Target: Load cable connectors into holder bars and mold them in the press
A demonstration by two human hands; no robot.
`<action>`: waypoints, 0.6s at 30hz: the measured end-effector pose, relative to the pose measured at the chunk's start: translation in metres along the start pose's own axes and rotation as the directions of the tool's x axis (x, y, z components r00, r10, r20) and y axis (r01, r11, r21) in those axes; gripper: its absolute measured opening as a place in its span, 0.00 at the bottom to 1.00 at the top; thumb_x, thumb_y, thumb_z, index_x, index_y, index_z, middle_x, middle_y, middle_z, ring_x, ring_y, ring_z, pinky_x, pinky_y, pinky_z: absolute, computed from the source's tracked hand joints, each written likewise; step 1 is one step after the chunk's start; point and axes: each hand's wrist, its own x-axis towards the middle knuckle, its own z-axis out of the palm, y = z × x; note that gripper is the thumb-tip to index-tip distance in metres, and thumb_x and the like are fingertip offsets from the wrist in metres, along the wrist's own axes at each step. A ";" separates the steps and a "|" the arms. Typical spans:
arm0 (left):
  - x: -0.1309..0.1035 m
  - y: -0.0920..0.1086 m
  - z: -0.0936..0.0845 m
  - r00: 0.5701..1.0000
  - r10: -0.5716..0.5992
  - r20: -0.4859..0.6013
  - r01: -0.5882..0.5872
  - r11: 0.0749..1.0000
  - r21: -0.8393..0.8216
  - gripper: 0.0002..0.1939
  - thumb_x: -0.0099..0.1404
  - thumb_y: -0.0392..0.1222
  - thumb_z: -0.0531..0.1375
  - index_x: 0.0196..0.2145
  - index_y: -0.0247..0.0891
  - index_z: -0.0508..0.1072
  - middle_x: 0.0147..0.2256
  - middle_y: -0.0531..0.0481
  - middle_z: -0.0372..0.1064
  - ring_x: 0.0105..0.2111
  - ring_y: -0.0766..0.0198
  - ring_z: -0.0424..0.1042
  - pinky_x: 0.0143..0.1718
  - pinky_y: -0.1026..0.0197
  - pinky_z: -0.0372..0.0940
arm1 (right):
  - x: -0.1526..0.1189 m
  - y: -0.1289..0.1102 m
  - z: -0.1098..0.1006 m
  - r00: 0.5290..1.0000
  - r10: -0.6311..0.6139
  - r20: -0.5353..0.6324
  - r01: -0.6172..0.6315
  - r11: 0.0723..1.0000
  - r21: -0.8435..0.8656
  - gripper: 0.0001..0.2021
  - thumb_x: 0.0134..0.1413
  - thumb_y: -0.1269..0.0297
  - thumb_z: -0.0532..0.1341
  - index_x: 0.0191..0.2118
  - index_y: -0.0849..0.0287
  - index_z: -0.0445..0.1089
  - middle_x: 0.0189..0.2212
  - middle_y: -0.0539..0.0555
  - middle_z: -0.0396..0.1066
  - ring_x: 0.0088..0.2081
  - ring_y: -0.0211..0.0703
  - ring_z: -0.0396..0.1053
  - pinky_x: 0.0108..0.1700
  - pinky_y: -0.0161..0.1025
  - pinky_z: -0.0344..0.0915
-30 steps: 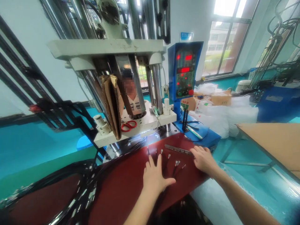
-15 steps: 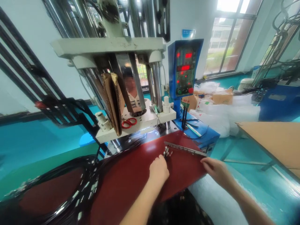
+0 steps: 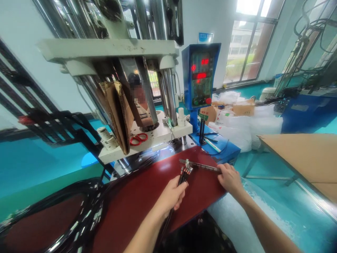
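Bright daylight | window (image 3: 251,45) overexposed | red tabletop (image 3: 131,200) glare | edges stretched

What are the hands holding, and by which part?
Left hand: black wires, just behind their metal ends. Right hand: over the right end of the strip; grip unclear.

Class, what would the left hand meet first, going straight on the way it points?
Past the black cables with silvery metal tips in its grip, the left hand would probably meet the long grey metal strip over the dark red tabletop; whether the tips touch it is unclear.
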 end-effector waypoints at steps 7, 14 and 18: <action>-0.021 0.001 0.013 0.993 -0.002 0.121 0.017 0.992 -0.125 0.15 0.57 0.52 0.52 0.29 0.36 0.61 0.14 0.59 0.56 0.08 0.76 0.48 0.08 0.72 0.44 | -0.029 0.050 -0.030 0.995 0.032 -0.091 -0.012 0.977 0.212 0.14 0.50 0.75 0.47 0.37 0.66 0.68 0.37 0.63 0.69 0.42 0.54 0.64 0.44 0.50 0.58; -0.013 -0.016 0.029 0.986 -0.058 0.158 0.069 0.995 -0.065 0.17 0.55 0.54 0.54 0.27 0.35 0.63 0.13 0.57 0.59 0.07 0.75 0.51 0.07 0.72 0.45 | -0.007 -0.056 -0.066 0.932 -0.363 -0.015 0.073 0.149 0.986 0.19 0.59 0.58 0.47 0.54 0.53 0.59 0.55 0.51 0.57 0.56 0.42 0.53 0.58 0.43 0.48; -0.012 -0.023 0.029 0.992 -0.066 0.107 0.079 0.990 -0.120 0.23 0.53 0.60 0.54 0.27 0.33 0.64 0.13 0.57 0.58 0.08 0.74 0.52 0.08 0.70 0.47 | 0.001 -0.091 -0.073 0.765 -0.631 0.126 -0.044 0.144 0.989 0.19 0.60 0.55 0.45 0.50 0.54 0.65 0.51 0.52 0.64 0.53 0.44 0.58 0.56 0.45 0.53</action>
